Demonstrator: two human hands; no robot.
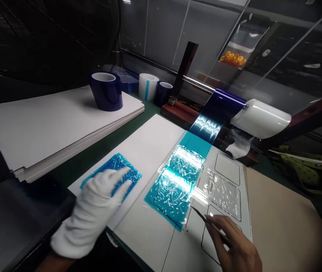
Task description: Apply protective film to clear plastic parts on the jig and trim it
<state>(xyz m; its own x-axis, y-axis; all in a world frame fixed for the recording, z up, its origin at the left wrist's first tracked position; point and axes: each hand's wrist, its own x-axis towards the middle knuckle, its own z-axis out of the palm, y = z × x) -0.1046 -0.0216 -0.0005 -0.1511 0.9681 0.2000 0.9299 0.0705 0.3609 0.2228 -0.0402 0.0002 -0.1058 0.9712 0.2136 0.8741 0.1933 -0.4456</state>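
My left hand (93,215), in a white glove, lies flat with fingers spread on a blue film piece (129,168) on a white sheet (146,147). My bare right hand (234,245) pinches thin tweezers (202,215), whose tip sits by the lower right edge of a shiny blue film strip (174,181). That strip runs up to a dark blue roll (220,105) on a holder. Clear film (223,189) covers a panel with rectangular cut-outs (227,168) to the right.
A stack of white sheets (44,124) at the left carries a dark blue tape roll (106,90). A white roll (148,86) and a small blue roll (163,92) stand behind. A large white roll (261,118) and tan board (282,223) lie right.
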